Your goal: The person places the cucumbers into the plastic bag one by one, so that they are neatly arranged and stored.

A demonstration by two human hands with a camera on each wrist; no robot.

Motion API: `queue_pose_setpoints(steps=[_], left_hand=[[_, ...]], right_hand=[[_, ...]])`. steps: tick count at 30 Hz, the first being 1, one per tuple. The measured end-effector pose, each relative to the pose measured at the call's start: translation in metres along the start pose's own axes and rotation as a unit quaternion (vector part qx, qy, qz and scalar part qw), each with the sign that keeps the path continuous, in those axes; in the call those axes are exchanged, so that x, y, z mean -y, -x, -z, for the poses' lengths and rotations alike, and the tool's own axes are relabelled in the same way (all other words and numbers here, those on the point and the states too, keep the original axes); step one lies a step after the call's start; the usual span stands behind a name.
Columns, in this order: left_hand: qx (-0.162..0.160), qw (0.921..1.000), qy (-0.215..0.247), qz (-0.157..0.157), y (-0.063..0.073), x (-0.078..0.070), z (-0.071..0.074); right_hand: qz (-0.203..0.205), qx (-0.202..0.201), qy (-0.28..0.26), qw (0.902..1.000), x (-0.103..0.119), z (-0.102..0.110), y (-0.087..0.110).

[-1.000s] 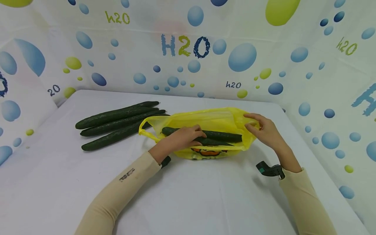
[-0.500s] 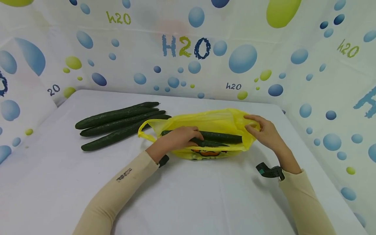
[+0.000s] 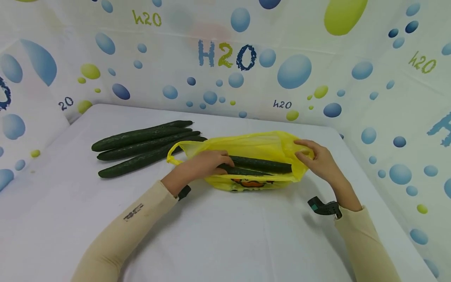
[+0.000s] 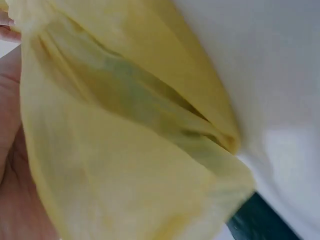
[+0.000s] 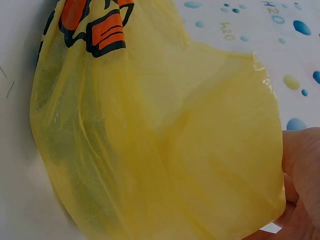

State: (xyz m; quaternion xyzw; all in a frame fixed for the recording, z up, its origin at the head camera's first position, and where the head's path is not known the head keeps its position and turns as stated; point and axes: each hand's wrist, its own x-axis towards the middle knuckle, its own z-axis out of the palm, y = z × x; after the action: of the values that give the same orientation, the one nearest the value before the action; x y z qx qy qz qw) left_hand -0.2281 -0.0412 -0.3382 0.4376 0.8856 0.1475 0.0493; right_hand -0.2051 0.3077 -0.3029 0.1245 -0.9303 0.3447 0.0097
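Observation:
A yellow plastic bag [image 3: 258, 143] with an orange and black print lies with its mouth held wide. Inside it, two dark green cucumbers [image 3: 262, 163] lie side by side, the nearer one partly behind the front edge. My left hand [image 3: 202, 164] reaches in over their left part, fingers loosely bent and touching the nearer cucumber. In the left wrist view yellow plastic [image 4: 115, 165] hides most of that hand. My right hand [image 3: 318, 158] pinches the bag's right rim between thumb and fingers. Its thumb and fingers show at the rim in the right wrist view.
Several more cucumbers [image 3: 141, 141] lie close together on the white table [image 3: 225, 231], to the left of the bag. One bag handle [image 3: 172, 152] loops near their right ends. A printed sheet with bubbles [image 3: 294, 72] hangs behind and at the sides.
My left hand has slid left along the cucumbers inside the bag. The nearer cucumber shows slightly less above the front edge. The right hand keeps its hold on the rim.

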Motion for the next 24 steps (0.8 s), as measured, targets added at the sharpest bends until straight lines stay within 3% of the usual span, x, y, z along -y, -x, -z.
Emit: queue_pose_setpoints(steps=[5,10,17,24], left_hand=[[-0.016,0.9997,-0.011,0.012,0.013,0.004,0.005],[-0.079,0.9956,-0.048,-0.013,0.022,0.009,0.005],[-0.214,0.9695,-0.093,-0.075,0.037,0.019,0.004],[-0.234,0.9643,-0.115,-0.043,0.052,0.028,0.009]], right_hand=[[0.004,0.001,0.001,1.0,-0.001,-0.002,-0.001],[0.0,-0.002,0.006,1.0,0.0,0.002,0.001],[0.004,-0.002,0.004,1.0,-0.001,0.002,0.002],[-0.003,0.001,0.011,0.9999,-0.001,0.001,0.0]])
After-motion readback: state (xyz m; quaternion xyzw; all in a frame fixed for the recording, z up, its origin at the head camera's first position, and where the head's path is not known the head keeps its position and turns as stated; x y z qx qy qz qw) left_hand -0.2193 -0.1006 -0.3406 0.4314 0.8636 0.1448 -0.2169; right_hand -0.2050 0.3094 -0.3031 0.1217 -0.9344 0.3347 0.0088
